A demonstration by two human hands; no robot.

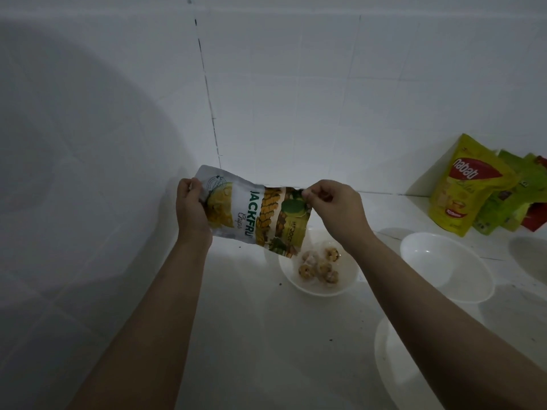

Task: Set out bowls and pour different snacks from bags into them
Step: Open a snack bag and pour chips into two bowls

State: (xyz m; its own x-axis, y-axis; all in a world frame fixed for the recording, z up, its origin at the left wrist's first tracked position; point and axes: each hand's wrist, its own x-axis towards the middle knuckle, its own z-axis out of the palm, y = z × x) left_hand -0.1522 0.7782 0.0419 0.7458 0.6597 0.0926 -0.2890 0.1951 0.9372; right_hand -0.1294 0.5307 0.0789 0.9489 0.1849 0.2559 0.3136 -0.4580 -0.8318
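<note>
White and yellow, the jackfruit chips bag (251, 213) hangs sideways in the air above the counter (242, 335), its lower right corner over the near-left rim of the bowl of snack balls (318, 272). Left hand (192, 210) grips the bag's left end, fingers curled round the edge with the back of the hand to the camera. Right hand (333, 208) pinches the upper corner of the bag's right end between thumb and fingertips, the other fingers curled in. Both forearms reach up from the bottom edge of the view, angled towards each other.

Around the filled bowl the white counter lies bare to the left and towards the viewer, as far as the tiled wall (118, 143) on the left. To the right stands an empty white bowl (447, 267), near but apart from the filled one, and a third bowl (399, 365) sits closer in, partly hidden by the right forearm. Against the back wall at far right lean the yellow Nabati bag (464, 184), green bags (509, 196) and a red bag (535, 217), overlapping in a row.
</note>
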